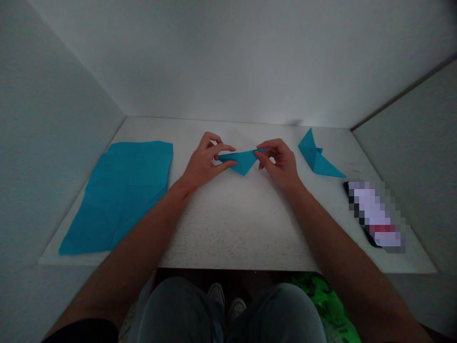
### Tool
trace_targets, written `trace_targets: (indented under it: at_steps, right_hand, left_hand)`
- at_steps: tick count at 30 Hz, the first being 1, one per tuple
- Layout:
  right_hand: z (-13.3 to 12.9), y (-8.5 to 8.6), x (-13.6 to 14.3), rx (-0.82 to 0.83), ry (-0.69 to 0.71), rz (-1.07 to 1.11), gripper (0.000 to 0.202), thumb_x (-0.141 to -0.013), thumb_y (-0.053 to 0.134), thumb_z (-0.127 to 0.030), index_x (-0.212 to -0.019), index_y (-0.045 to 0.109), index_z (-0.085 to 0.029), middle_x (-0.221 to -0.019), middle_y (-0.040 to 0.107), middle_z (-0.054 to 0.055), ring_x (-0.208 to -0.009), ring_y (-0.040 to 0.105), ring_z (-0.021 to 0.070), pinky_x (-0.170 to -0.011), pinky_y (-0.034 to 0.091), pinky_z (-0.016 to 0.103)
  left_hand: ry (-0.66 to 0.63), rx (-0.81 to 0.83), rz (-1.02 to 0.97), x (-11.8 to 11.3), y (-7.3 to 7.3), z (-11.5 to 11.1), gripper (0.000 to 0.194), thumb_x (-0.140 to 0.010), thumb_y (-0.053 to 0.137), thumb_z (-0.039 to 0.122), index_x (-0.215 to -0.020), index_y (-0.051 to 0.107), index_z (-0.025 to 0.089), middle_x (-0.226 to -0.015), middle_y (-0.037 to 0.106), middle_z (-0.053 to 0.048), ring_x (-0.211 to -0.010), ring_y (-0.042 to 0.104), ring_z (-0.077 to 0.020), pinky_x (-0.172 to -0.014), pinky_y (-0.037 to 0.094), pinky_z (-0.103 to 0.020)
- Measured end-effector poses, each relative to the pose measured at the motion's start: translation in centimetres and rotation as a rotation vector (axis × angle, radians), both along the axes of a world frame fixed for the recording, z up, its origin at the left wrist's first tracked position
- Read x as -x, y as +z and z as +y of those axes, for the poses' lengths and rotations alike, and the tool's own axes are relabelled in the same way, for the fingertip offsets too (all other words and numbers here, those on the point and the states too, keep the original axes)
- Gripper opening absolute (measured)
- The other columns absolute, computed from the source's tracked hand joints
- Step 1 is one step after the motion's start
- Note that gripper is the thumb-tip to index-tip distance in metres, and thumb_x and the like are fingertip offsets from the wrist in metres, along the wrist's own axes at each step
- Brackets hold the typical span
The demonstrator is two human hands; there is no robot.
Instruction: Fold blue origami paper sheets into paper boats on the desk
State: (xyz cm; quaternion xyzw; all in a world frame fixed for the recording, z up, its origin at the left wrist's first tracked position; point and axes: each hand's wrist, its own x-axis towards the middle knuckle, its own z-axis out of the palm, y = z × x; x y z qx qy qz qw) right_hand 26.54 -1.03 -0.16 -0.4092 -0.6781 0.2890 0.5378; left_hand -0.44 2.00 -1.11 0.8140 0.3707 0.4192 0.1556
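Note:
Between my hands, over the middle of the white table, is a folded piece of blue paper (244, 163) with a point facing down toward me. My left hand (210, 159) pinches its left end between thumb and fingers. The right end is held by my right hand (277, 162), thumb and fingertips closed on it. Off to the right of my right hand lies a folded blue paper figure (314, 155) with pointed ends. A larger blue paper sheet (124, 190) lies to the left, with faint creases and partly covered by my left forearm.
A phone (374, 214), its screen blurred out, rests at the right of the white table (235, 228). White walls (228, 62) enclose the table at the back and both sides. Below the front edge are my knees and a bright green bag (324, 305).

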Motion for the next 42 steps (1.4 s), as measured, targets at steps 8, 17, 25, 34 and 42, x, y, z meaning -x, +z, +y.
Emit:
trace_targets:
  at_steps: [8,17,25,34,42]
  right_hand:
    - [-0.3,-0.1,0.1,-0.058,0.024,-0.106,0.033,-0.099,0.083,-0.057,-0.107,0.071,-0.027,-0.077,0.067,-0.003,-0.063,0.066,0.0137,-0.062,0.058,0.031]
    - [0.0,-1.0,-0.1,0.009,0.196,-0.109,0.057,-0.089,0.093,-0.051,-0.135,0.067,-0.028,-0.106,0.077,0.002,-0.070,0.071,0.0120,-0.064,0.061,0.026]
    - [0.0,-0.7,-0.6,0.029,0.374,-0.277,0.063,-0.088,0.084,-0.026,-0.149,0.067,-0.027,-0.110,0.080,0.003,-0.089,0.077,0.0169,-0.087,0.065,0.032]
    - [0.2,-1.0,-0.5,-0.009,0.424,-0.312,0.064,-0.088,0.083,-0.025,-0.150,0.069,-0.030,-0.116,0.079,0.005,-0.097,0.076,0.0187,-0.088,0.064,0.034]
    - [0.2,-0.8,-0.6,-0.031,0.399,-0.352,0.065,-0.091,0.089,-0.041,-0.151,0.067,-0.030,-0.112,0.078,0.005,-0.095,0.074,0.0195,-0.088,0.062,0.035]
  left_hand:
    - [-0.109,0.014,-0.096,-0.4,0.1,-0.1,0.014,-0.098,0.085,0.034,-0.104,0.080,0.022,-0.109,0.072,-0.004,-0.072,0.066,-0.0092,-0.073,0.060,-0.025]
    - [-0.121,0.075,-0.029,-0.4,0.4,-0.1,0.015,-0.096,0.086,0.034,-0.105,0.080,0.023,-0.102,0.077,-0.004,-0.073,0.068,-0.0127,-0.075,0.060,-0.028]
    - [-0.138,0.195,-0.055,-0.3,0.2,-0.3,0.037,-0.089,0.093,0.035,-0.116,0.070,0.023,-0.112,0.077,-0.005,-0.085,0.077,-0.0148,-0.079,0.062,-0.028]
    - [-0.270,0.287,-0.093,-0.5,0.5,-0.6,0.053,-0.077,0.102,0.046,-0.102,0.062,0.023,-0.101,0.074,-0.003,-0.089,0.073,-0.0183,-0.081,0.062,-0.033]
    - [-0.303,0.311,-0.119,-0.5,0.7,-1.0,0.062,-0.070,0.105,0.054,-0.107,0.065,0.024,-0.105,0.075,-0.005,-0.091,0.073,-0.0199,-0.082,0.063,-0.035]
